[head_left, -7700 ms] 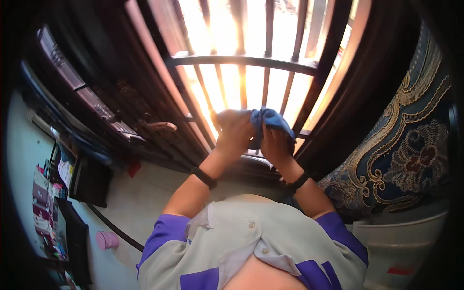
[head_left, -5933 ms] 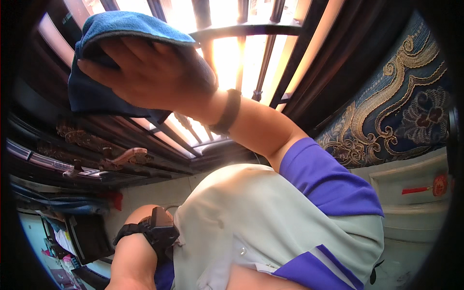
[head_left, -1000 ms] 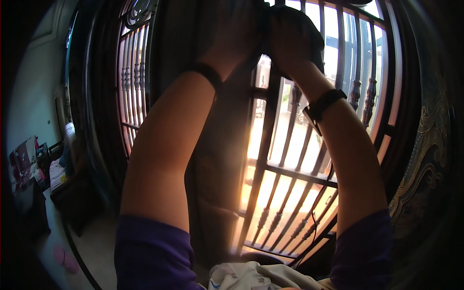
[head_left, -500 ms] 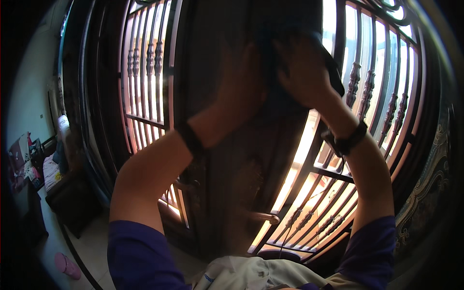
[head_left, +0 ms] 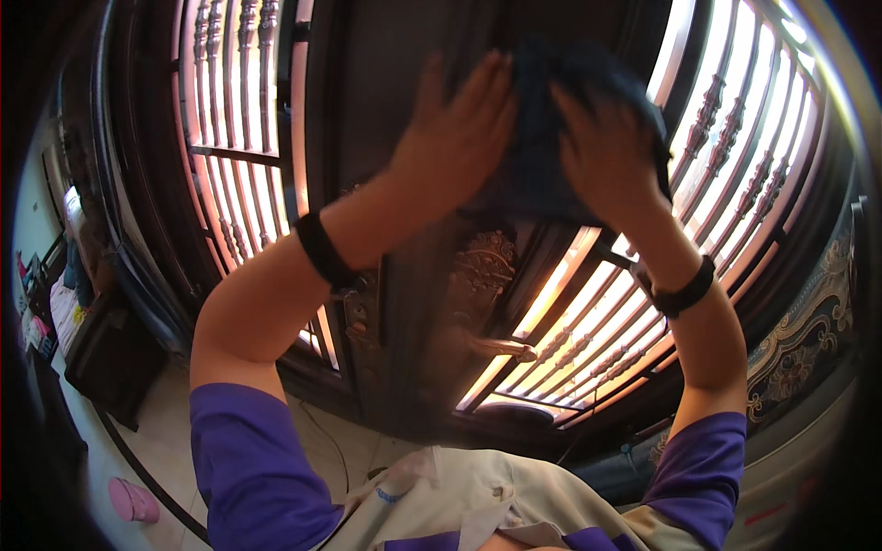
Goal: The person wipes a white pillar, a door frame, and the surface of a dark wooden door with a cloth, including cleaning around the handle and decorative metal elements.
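Note:
A dark blue cloth [head_left: 537, 165] lies bunched against the upper part of a dark wooden door [head_left: 423, 312]. My right hand [head_left: 611, 156] holds it there, fingers spread over its surface and pressing it to the wood. Just left of the cloth, my left hand [head_left: 459, 133] has its fingers stretched out, close to or on the door. Whether its fingertips touch the cloth's edge I cannot tell. Both hands are raised and a little blurred. Below them, a carved plate [head_left: 487, 262] and a lever handle [head_left: 503, 349] stick out from the door.
Barred window panels flank the door, one on the left [head_left: 239, 83] and one on the right [head_left: 726, 119]. A pink bucket [head_left: 133, 500] stands on the floor at lower left, near a dark piece of furniture [head_left: 115, 363]. Ornate dark furniture [head_left: 799, 340] is at the right.
My view has shifted, so the left window panel sits farther left and the carved plate shows more clearly. My right hand stays on the cloth; my left hand's stretched fingers now show more plainly.

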A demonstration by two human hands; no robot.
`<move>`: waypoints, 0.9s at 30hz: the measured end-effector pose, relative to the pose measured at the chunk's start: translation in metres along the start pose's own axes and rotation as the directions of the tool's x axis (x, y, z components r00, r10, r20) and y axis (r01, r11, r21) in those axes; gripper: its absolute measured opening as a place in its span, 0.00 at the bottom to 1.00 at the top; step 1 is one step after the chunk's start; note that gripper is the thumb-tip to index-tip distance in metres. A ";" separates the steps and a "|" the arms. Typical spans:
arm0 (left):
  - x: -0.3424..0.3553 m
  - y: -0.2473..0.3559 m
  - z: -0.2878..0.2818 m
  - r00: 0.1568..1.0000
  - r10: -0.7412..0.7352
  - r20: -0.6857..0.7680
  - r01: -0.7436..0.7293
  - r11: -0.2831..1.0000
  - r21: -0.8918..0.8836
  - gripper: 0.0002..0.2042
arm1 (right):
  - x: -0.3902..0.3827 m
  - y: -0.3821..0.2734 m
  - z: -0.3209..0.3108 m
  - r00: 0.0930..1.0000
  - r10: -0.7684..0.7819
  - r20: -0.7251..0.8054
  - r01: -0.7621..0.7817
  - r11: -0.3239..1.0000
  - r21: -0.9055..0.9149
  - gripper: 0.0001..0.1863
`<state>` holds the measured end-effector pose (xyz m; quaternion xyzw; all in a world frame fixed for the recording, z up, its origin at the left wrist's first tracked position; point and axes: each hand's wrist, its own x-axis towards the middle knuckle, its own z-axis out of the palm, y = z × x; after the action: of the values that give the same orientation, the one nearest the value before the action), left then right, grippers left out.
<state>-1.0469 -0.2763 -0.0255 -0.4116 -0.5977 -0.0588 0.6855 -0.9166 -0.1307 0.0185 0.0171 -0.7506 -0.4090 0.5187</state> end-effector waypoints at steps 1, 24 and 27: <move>0.009 -0.010 0.003 1.000 -0.001 0.009 0.001 1.000 -0.010 0.19 | 0.014 0.005 -0.001 0.996 -0.001 -0.094 -0.008 0.995 -0.098 0.23; -0.081 0.093 -0.043 0.904 -0.400 0.153 0.398 0.652 -0.646 0.16 | -0.104 -0.130 -0.015 0.872 0.484 0.066 -0.453 0.750 0.481 0.17; -0.076 0.097 -0.043 0.908 -0.416 0.054 0.359 0.702 -0.615 0.15 | -0.109 -0.126 -0.027 0.855 0.476 0.207 -0.511 0.704 0.493 0.21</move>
<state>-0.9794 -0.2709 -0.1369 -0.4729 -0.5877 -0.4102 0.5125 -0.8953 -0.1813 -0.1411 -0.0546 -0.8267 -0.0313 0.5591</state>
